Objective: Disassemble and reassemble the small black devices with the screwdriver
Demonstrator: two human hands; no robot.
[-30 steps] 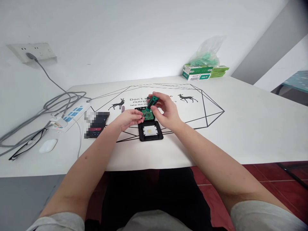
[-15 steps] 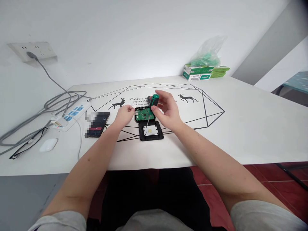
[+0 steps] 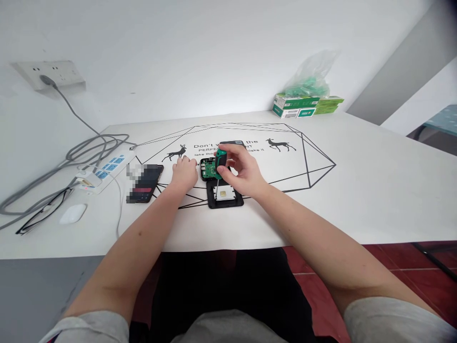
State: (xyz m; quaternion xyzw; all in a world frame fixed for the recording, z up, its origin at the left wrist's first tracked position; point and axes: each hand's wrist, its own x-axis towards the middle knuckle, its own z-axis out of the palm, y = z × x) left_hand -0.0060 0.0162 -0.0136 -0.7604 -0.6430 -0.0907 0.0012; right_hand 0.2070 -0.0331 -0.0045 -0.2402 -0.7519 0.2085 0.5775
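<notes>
My right hand [image 3: 244, 171] is wrapped round a screwdriver with a green and black handle [image 3: 220, 161]. Its thin shaft slants down, and the tip meets the left side of a white metal plate [image 3: 228, 193] with a small golden square. That plate sits in an open black case half [image 3: 225, 205] on the table. Just behind lies the other case half with a green circuit board [image 3: 207, 169], partly covered by the screwdriver and my fingers. Left of the board, my left hand [image 3: 184, 175] rests palm down with curled fingers. A tiny dark speck shows by its fingertips; what they hold is unclear.
A phone [image 3: 147, 183] lies left of my left hand. Further left are a power strip [image 3: 113, 166], coiled grey cable, eyeglasses [image 3: 44, 212] and a white mouse [image 3: 73, 214]. A dark flat object [image 3: 232, 143] lies behind my right hand. Boxes [image 3: 296, 102] and a plastic bag stand back right.
My left hand has drawn slightly left from the circuit board's edge and turned palm down. My right hand and the screwdriver have shifted a little left and lower, the shaft now steeper.
</notes>
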